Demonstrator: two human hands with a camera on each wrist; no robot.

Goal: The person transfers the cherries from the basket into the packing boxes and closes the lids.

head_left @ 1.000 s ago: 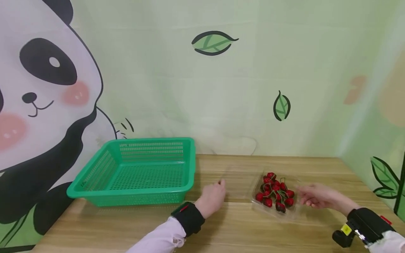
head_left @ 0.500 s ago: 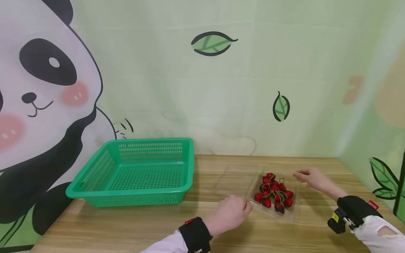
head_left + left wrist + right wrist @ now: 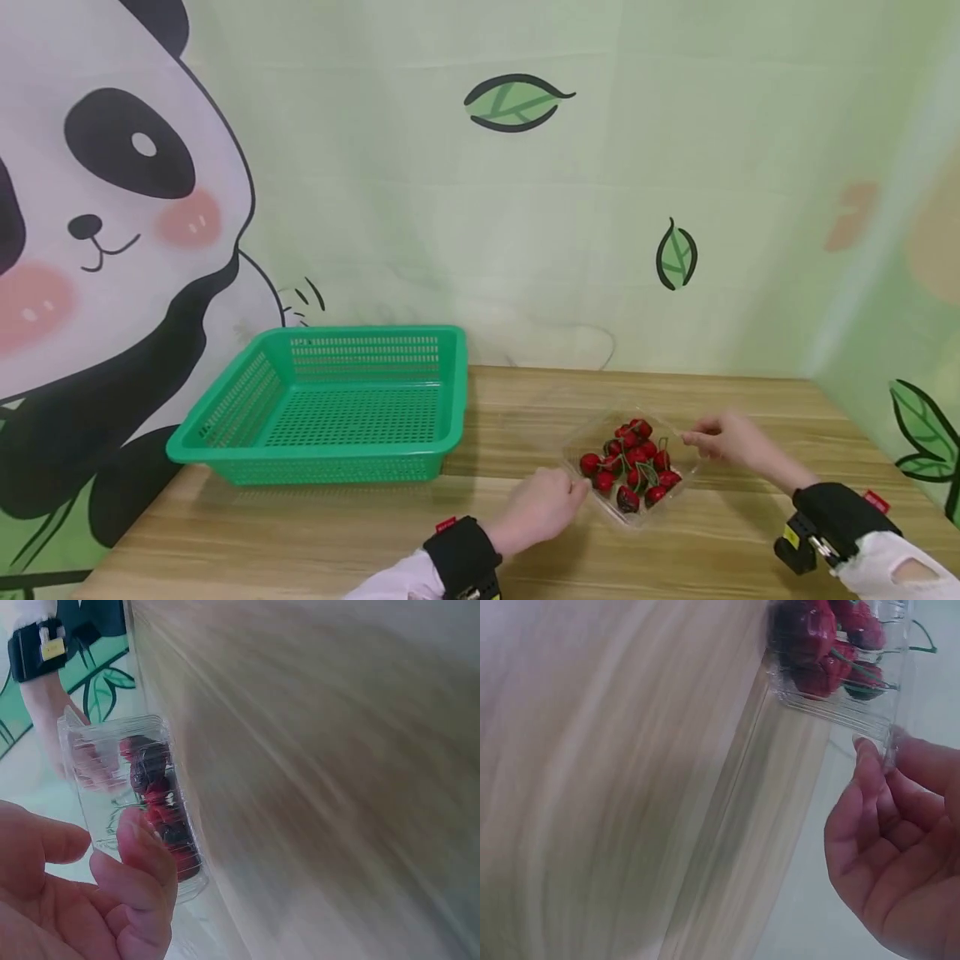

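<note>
A clear plastic box (image 3: 626,518) of red cherries (image 3: 627,499) with green stems stands turned at an angle on the right half of the table. My left hand (image 3: 542,510) pinches its left corner; in the left wrist view, the thumb (image 3: 64,841) and curled fingers meet at the box edge. At the opposite side, my right hand (image 3: 729,440) pinches the rim between thumb and fingertips, as the right wrist view also shows. A faint transparent lid (image 3: 536,417) lies folded back behind the box's left side.
On the left of the wooden table (image 3: 315,533) is a green perforated plastic basket (image 3: 315,455) with nothing inside. A printed cloth (image 3: 540,208) with a panda and leaves hangs behind the table.
My left hand moved right and toward me to the box corner. My right hand went from beside the box to gripping its rim. The box has turned and shifted slightly left.
</note>
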